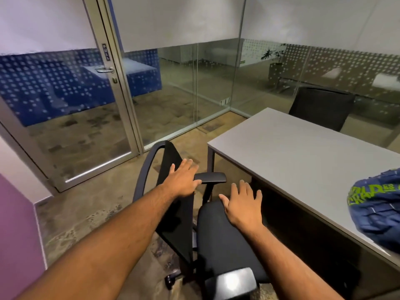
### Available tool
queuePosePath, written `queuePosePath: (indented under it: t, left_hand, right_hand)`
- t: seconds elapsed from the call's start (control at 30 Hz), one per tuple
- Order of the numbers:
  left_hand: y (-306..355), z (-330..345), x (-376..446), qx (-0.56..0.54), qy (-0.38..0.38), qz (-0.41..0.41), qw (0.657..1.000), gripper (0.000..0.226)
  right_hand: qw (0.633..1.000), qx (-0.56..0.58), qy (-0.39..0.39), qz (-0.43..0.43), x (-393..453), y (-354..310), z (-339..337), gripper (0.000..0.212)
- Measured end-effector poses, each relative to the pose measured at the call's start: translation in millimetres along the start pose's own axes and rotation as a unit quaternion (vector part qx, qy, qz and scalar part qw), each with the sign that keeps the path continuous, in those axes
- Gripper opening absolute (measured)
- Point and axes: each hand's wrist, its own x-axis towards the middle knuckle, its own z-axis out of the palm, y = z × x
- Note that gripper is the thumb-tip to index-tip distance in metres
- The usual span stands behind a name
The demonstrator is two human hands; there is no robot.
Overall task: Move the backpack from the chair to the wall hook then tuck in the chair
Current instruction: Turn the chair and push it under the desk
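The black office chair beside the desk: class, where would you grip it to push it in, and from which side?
Probably grip the backrest top edge, coming from behind it. The chair faces the desk, and its frame offers a firm rim there; the left hand is already on it.

A grey desk [303, 156] stands near a glass door [71, 118] (its label reads PULL). A second black chair [320, 107] sits behind the desk, against glass partitions [184, 87].

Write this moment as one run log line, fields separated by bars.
left hand open on chair backrest | right hand open over seat | seat bare | blue bag on desk | chair not tucked
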Motion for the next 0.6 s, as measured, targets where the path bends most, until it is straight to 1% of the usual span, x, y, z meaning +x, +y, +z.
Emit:
queuePosePath:
  t: [0.2, 0.33, 0.47, 0.6]
  left_hand:
    - [-88, -13, 34, 0.029, -0.026, 0.030, 0.999, 0.069]
    - [-136, -20, 62, 0.054, -0.045, 0.076, 0.995, 0.066]
    - [-165, -17, 79, 0.064, -0.078, 0.117, 0.988, 0.066]
    - [-180, -12, 91, 0.064, -0.100, 0.159, 0.980, 0.064]
  right_hand:
    - [0.999, 0.019, 0.009, 0.031, 19, -108, 18, 0.076]
    - [0.996, 0.055, 0.021, 0.070, 33, -174, 29, 0.079]
    - [0.991, 0.069, 0.020, 0.112, 36, -224, 36, 0.085]
    - [0.985, 0.084, 0.015, 0.151, 37, -257, 38, 0.094]
